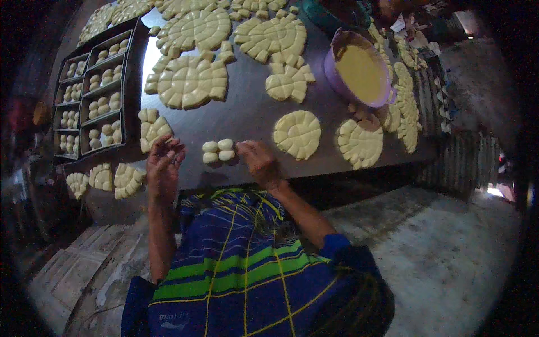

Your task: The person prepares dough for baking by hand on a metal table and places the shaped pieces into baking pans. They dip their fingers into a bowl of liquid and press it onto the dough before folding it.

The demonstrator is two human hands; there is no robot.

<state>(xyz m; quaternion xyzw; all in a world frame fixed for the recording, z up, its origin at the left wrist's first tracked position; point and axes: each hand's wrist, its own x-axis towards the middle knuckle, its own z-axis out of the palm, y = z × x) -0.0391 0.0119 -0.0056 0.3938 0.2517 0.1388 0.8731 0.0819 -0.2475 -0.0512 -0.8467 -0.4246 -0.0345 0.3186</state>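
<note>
Four small dough balls [218, 150] sit together in a block on the dark metal table [236, 117], between my two hands. My right hand [259, 163] is just to their right, fingers stretched towards them; whether the fingertips touch the dough I cannot tell. To their left, my left hand [164, 160] is raised with loosely bent fingers apart and nothing visible in them. Just behind it lies a scored dough piece [151, 124]. A round scored dough slab [297, 135] lies to the right of my right hand, with another slab [360, 144] beyond it.
At the left stands a dark divided tray [80, 133] holding dough balls in its compartments. A purple basin [335, 76] with pale yellow contents stands back right. Large cut dough slabs [192, 81] cover the far side. Smaller dough wedges [128, 180] lie at the near-left edge.
</note>
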